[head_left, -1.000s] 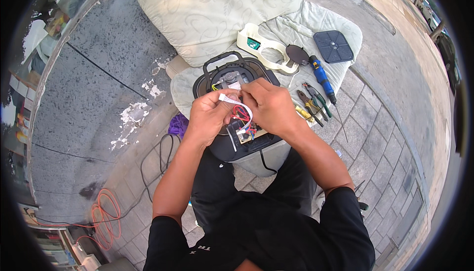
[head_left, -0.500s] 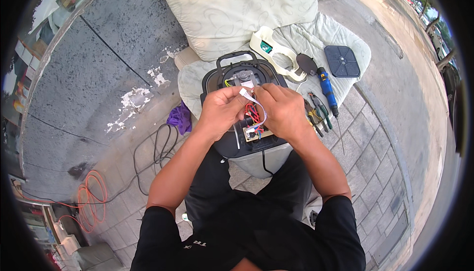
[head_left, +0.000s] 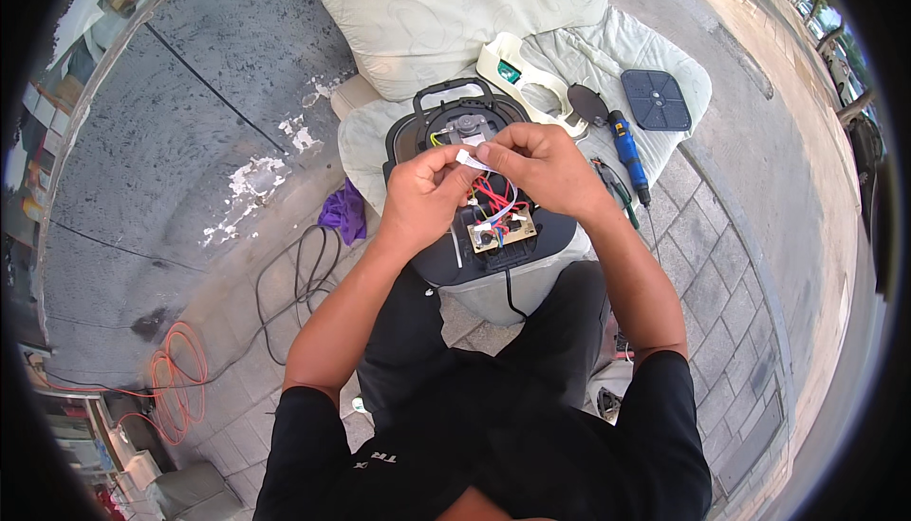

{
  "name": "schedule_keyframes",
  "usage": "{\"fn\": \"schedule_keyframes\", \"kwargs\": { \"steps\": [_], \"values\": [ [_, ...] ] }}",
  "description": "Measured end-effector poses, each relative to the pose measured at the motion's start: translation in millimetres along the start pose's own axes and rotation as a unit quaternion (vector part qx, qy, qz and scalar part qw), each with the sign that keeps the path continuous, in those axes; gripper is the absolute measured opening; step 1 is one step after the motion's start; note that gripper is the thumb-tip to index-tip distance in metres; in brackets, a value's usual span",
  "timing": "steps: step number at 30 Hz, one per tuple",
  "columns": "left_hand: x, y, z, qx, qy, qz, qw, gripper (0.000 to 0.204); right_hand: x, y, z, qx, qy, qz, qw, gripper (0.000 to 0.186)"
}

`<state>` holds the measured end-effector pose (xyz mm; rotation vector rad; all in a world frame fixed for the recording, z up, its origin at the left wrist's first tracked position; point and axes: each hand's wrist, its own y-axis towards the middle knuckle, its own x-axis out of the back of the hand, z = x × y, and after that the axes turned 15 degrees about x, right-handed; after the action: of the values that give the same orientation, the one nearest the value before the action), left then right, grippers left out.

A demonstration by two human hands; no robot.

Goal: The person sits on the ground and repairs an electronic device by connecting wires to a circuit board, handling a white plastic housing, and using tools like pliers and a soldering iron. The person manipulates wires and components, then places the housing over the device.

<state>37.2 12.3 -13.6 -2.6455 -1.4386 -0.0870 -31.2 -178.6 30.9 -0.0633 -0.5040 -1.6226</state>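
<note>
In front of me is an opened black appliance (head_left: pixel 402 213) with a carry handle, a grey metal part (head_left: pixel 468 127) and red, yellow and blue wires (head_left: pixel 495 196) inside. Its tan circuit board (head_left: pixel 520 228) lies at the near end. My left hand (head_left: pixel 424 196) pinches the white plug (head_left: pixel 466 157) of a flat white cable (head_left: pixel 502 216) above the wiring. The thumb and fingers of my right hand (head_left: pixel 553 175) close on the cable beside that plug. From there the cable curves down to the board. The exact fingertip contact is partly hidden.
A pale cushion (head_left: pixel 465 13) lies beyond the appliance. To the right lie a cream plastic cover (head_left: pixel 515 54), a dark square plate (head_left: pixel 656 100), a blue screwdriver (head_left: pixel 628 154) and pliers (head_left: pixel 617 187). A purple cloth (head_left: pixel 343 212) and an orange cable (head_left: pixel 176 383) lie left.
My right hand has shifted and turned, showing its thumb against the cable. More of the circuit board now shows below my hands. The pliers are more covered by my right arm.
</note>
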Motion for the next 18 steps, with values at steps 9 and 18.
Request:
{"fn": "schedule_keyframes", "kwargs": {
  "steps": [9, 18],
  "values": [
    [-2.7, -4.0, 1.8, -0.001, 0.005, 0.017, 1.000, 0.016, -1.5, 4.1, -5.3, -0.010, 0.014, -0.067, 0.998, 0.026],
    [-5.2, -5.0, 7.3, -0.056, 0.045, -0.028, 0.997, 0.016, 3.8, -0.7, -1.9, -0.099, 0.064, 0.009, 0.993, 0.026]
  ]
}}
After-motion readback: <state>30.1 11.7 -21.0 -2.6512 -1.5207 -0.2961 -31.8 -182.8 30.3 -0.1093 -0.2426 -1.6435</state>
